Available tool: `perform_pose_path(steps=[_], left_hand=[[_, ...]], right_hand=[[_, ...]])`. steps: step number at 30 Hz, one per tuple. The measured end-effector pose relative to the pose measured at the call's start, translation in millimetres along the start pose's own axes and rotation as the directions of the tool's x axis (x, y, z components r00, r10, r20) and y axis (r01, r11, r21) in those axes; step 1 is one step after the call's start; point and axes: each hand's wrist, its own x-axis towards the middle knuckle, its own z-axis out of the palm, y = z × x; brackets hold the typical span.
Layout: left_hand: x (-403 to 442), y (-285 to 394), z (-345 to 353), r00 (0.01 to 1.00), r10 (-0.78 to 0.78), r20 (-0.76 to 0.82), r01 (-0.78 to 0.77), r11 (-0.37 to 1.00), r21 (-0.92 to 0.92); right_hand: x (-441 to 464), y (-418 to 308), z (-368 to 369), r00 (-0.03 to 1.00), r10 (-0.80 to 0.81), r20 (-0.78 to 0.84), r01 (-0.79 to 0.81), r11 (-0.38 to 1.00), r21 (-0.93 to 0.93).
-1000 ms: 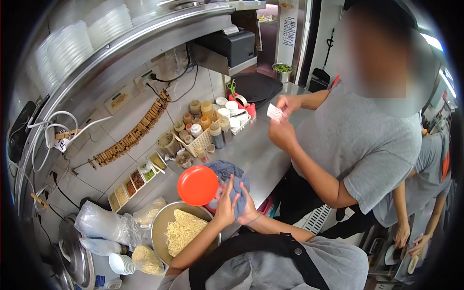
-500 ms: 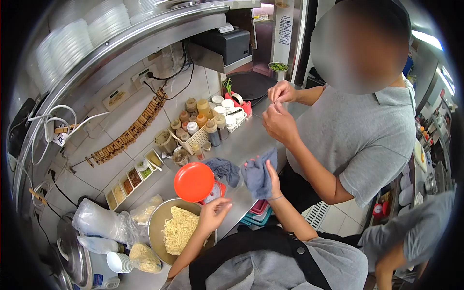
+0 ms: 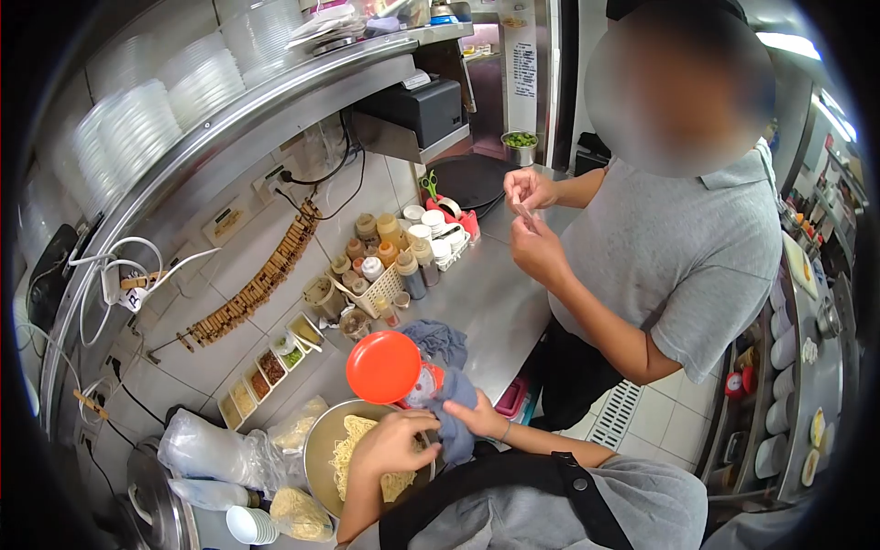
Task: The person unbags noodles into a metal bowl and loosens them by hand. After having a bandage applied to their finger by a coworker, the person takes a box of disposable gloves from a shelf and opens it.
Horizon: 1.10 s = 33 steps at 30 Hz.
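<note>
My right hand (image 3: 475,418) holds a blue-grey cloth (image 3: 453,429) against the side of a small kitchen scale (image 3: 424,385) with a round red pan (image 3: 384,367). My left hand (image 3: 396,444) hovers over a metal bowl (image 3: 316,449) of noodles (image 3: 353,440), its fingers loosely bent and apart, with nothing visible in them. A second crumpled blue-grey cloth (image 3: 438,341) lies on the counter behind the scale.
Topping containers (image 3: 269,365) and a basket of sauce bottles (image 3: 374,293) line the wall. Bagged noodles (image 3: 301,513) and paper cups (image 3: 250,524) stand near the bowl. Across the counter (image 3: 513,302), another person in a grey shirt (image 3: 669,247) has both hands (image 3: 536,220) together.
My right hand has brought the cloth left and down to the scale. My left hand has moved over the bowl. The other person's hands stay raised.
</note>
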Motion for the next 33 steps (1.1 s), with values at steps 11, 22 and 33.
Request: perform_pose_path(steps=[11,22,33], left_hand=[[43,-1,59,0.711,0.153,-0.687,-0.088,0.988,0.128],[40,-36,108,0.754,-0.103,-0.649,0.012,0.990,-0.143],[-12,-37,28,0.731,0.004,-0.682,0.293,0.901,0.319]], right_hand=[[4,-1,11,0.913,0.314,0.262,-0.394,0.502,0.770],[30,52,0,0.970,-0.181,-0.164,0.055,0.816,-0.575],[90,38,-96,0.956,0.161,-0.243,-0.289,0.418,-0.861]])
